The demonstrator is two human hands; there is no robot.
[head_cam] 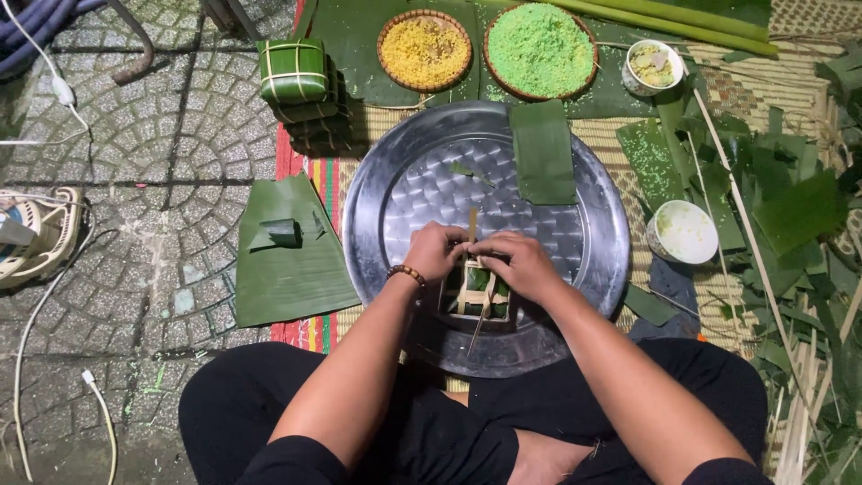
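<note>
The woven mat [620, 135] fills the right half of the frame, and the cobbled ground runs down the left. On the mat, mid-frame, sits my big round metal tray [395, 193], with a folded leaf strip [542, 151] lying across its upper rim. At left of the tray a broad leaf [287, 265] lies spread, with a small leaf roll on it.

Along the top of the frame stand a basket of green rice [539, 49] and a basket of yellow mung beans [424, 49], and at upper left a stack of tied leaf-wrapped cakes [296, 81]. At the right a white bowl [682, 232] sits just beside the tray.

In the lower middle of the tray is the square wooden mould [476, 292], lined with green leaf. My left hand [435, 251] and right hand [521, 263] meet over its top edge; both grips look pinched shut on the leaf lining and the thin bamboo strip [472, 224] that stands up between them, though the fingertips are partly hidden.

The risk I see is in the lining: if I press too hard at a corner the leaf may split, and rice would leak out there. If my pinch slackens, the folded leaf could spring open inside the mould. The mould itself could slide on the smooth metal if I push unevenly.
</note>
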